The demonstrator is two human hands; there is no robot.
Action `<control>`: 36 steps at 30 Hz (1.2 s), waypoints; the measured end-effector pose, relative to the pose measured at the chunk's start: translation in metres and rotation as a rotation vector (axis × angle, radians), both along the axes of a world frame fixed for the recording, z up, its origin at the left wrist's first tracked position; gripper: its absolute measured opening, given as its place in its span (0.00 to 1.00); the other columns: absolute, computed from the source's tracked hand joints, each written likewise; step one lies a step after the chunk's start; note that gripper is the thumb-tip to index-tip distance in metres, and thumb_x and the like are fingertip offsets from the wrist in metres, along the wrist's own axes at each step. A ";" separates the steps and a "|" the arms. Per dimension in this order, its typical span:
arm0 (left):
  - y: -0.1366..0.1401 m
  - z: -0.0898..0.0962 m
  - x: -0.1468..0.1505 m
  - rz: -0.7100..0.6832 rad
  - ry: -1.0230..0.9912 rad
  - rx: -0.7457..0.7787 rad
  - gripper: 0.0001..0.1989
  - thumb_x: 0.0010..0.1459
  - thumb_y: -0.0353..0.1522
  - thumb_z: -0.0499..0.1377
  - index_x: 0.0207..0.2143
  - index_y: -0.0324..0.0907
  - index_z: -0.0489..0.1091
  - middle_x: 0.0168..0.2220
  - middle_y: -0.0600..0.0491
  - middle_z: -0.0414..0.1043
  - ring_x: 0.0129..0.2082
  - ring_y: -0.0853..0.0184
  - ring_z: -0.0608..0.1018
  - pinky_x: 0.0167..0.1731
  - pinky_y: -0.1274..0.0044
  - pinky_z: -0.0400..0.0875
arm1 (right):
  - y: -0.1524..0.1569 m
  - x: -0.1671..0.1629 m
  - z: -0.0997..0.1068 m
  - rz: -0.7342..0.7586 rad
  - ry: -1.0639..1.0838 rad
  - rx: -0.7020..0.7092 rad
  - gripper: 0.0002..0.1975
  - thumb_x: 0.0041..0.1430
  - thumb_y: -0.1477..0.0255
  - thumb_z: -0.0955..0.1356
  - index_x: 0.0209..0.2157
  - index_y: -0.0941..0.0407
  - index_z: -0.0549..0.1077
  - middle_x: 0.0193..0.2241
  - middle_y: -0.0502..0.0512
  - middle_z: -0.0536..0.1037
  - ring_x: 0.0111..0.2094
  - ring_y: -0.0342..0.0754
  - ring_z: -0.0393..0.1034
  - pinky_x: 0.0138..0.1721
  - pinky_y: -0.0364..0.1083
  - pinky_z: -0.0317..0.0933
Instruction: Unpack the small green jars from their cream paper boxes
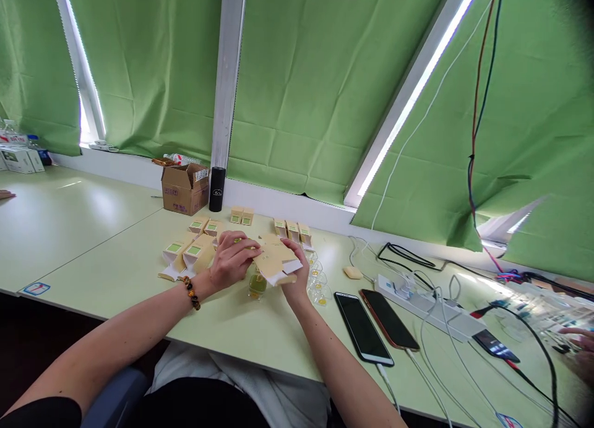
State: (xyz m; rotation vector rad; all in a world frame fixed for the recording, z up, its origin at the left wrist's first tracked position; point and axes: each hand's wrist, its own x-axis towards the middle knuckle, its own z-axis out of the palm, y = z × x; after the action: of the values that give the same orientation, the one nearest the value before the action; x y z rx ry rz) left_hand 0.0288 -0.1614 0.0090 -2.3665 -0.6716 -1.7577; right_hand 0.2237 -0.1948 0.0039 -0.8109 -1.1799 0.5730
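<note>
My right hand grips a small cream paper box from its right side, with white flaps standing out at its near end. At the box's left edge, the fingers of my left hand are bent and pinch it. Just below the box, a small clear container with green content stands on the table, partly covered. Beside my left hand are several similar cream boxes with green labels, some with flaps out. Several clear plastic containers with yellow spots lie right of my right hand.
Two phones lie on the right, near a white power strip with tangled cables. A cardboard carton and a black tumbler stand at the back. More cream boxes sit behind my hands. Another person's hand shows at far right.
</note>
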 end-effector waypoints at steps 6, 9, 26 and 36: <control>-0.005 0.020 0.012 -0.086 -0.266 -0.398 0.09 0.63 0.38 0.64 0.34 0.43 0.77 0.31 0.53 0.75 0.31 0.66 0.72 0.33 0.74 0.68 | 0.000 -0.002 -0.006 -0.031 -0.075 -0.048 0.14 0.59 0.58 0.74 0.32 0.54 0.75 0.31 0.53 0.79 0.32 0.47 0.71 0.36 0.46 0.66; -0.002 0.023 0.014 -0.082 -0.260 -0.657 0.15 0.60 0.44 0.64 0.35 0.41 0.78 0.30 0.54 0.75 0.27 0.69 0.70 0.28 0.77 0.64 | 0.002 -0.003 -0.008 0.016 0.037 -0.122 0.19 0.54 0.54 0.76 0.31 0.54 0.74 0.27 0.51 0.78 0.28 0.46 0.70 0.30 0.45 0.65; 0.109 0.069 0.023 0.427 0.146 -0.915 0.22 0.63 0.46 0.60 0.22 0.41 0.72 0.23 0.47 0.74 0.30 0.60 0.78 0.33 0.73 0.64 | 0.000 0.010 0.008 -0.128 0.147 -0.038 0.15 0.61 0.58 0.71 0.40 0.55 0.74 0.29 0.51 0.78 0.27 0.43 0.68 0.28 0.43 0.62; 0.154 0.045 0.073 0.454 0.204 -0.920 0.14 0.67 0.37 0.59 0.32 0.35 0.68 0.38 0.38 0.77 0.44 0.58 0.78 0.41 0.73 0.65 | -0.012 0.002 0.010 -0.070 0.102 -0.070 0.16 0.63 0.56 0.71 0.37 0.55 0.74 0.25 0.50 0.76 0.23 0.42 0.66 0.26 0.43 0.62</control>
State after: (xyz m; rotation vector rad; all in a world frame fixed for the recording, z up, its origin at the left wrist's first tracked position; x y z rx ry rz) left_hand 0.1015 -0.0071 0.0545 -2.4672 -2.1178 -1.0978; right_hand 0.2258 -0.2073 0.0139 -0.8690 -1.0389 0.5940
